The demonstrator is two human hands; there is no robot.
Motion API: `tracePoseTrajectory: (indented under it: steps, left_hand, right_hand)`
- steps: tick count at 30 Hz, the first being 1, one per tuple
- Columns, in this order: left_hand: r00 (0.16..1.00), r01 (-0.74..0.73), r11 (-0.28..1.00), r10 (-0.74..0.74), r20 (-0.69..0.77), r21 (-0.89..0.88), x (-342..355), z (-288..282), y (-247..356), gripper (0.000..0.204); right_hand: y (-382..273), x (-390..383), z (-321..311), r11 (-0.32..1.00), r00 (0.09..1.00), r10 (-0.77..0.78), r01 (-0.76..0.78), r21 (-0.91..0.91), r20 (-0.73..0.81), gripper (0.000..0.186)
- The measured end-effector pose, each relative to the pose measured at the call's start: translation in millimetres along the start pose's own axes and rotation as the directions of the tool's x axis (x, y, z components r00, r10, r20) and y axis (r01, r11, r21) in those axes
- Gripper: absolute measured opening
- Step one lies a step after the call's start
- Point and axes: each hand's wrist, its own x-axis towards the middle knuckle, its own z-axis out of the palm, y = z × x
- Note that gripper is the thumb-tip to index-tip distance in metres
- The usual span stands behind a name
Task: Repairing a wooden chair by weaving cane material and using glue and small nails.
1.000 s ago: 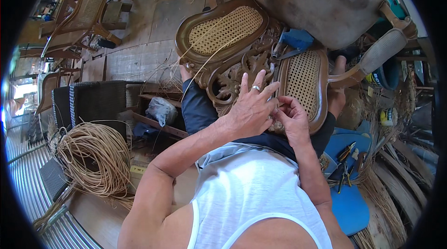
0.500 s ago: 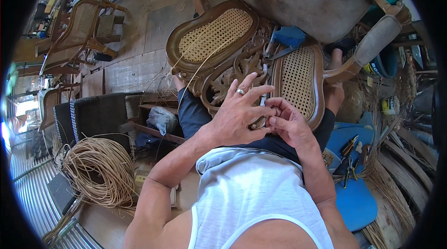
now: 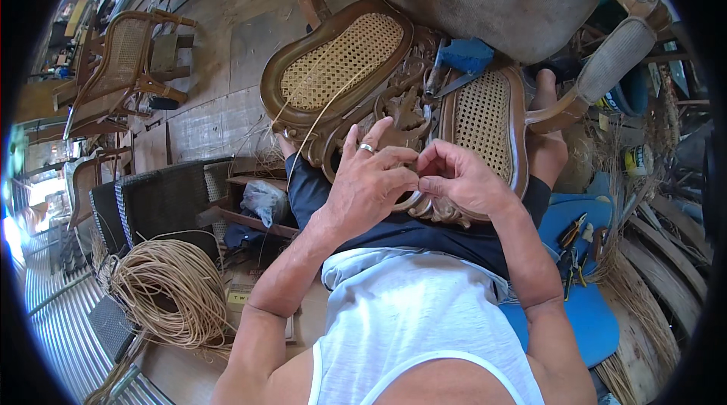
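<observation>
A carved wooden chair back lies across my lap, with a left cane panel (image 3: 341, 60) and a right cane panel (image 3: 485, 128). Over its near carved edge, my left hand (image 3: 371, 178) has thumb and forefinger pinched, its ringed finger and little finger lifted. My right hand (image 3: 466, 178) meets it there, thumb and forefinger pressed together. Whatever lies between the fingertips is too small to make out. Loose pale cane strands (image 3: 327, 108) trail over the left panel. On the carving beyond my hands rest a blue object (image 3: 466, 55) and a flat metal blade (image 3: 454, 85).
The chair's padded fabric part (image 3: 485, 3) rises beyond, with a curved arm (image 3: 621, 56) at right. A coil of cane (image 3: 166, 291) sits lower left. Pliers (image 3: 572, 268) lie on a blue surface (image 3: 583, 329) at right. Another cane chair (image 3: 125, 56) stands far left.
My right hand has risen and turned, its fingers now pointing left. My left hand has shifted slightly left. The fingertips of both hands still meet. The view has shifted a little.
</observation>
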Motion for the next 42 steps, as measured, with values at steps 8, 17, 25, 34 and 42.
tracePoseTrajectory:
  steps: [8,17,25,34,42]
  left_hand:
    - [0.949,0.162,0.932,-0.237,-0.207,-0.324,25.3,-7.3,-29.8,0.012]
    - [0.734,0.290,0.826,-0.516,-0.441,-0.484,46.2,-2.4,-71.6,0.014]
    - [0.684,0.401,0.830,-0.553,-0.476,-0.389,79.7,1.0,-116.0,0.014]
    - [0.657,0.490,0.806,-0.592,-0.468,-0.331,104.2,10.0,-138.4,0.010]
    - [0.707,0.533,0.796,-0.606,-0.364,-0.288,121.1,6.5,-155.0,0.013]
  right_hand:
    - [-21.3,52.0,4.7,0.992,0.989,-0.125,0.123,-0.038,-0.082,0.015]
    - [-34.9,131.3,-0.2,0.915,0.905,-0.400,0.402,-0.017,-0.143,0.011]
    - [-38.3,193.8,-18.1,0.882,0.866,-0.470,0.456,-0.119,-0.170,0.009]
    - [-32.9,232.9,-43.6,0.814,0.820,-0.563,0.529,-0.237,-0.101,0.009]
    - [-15.3,253.7,-63.6,0.907,0.896,-0.421,0.417,-0.057,-0.140,0.004]
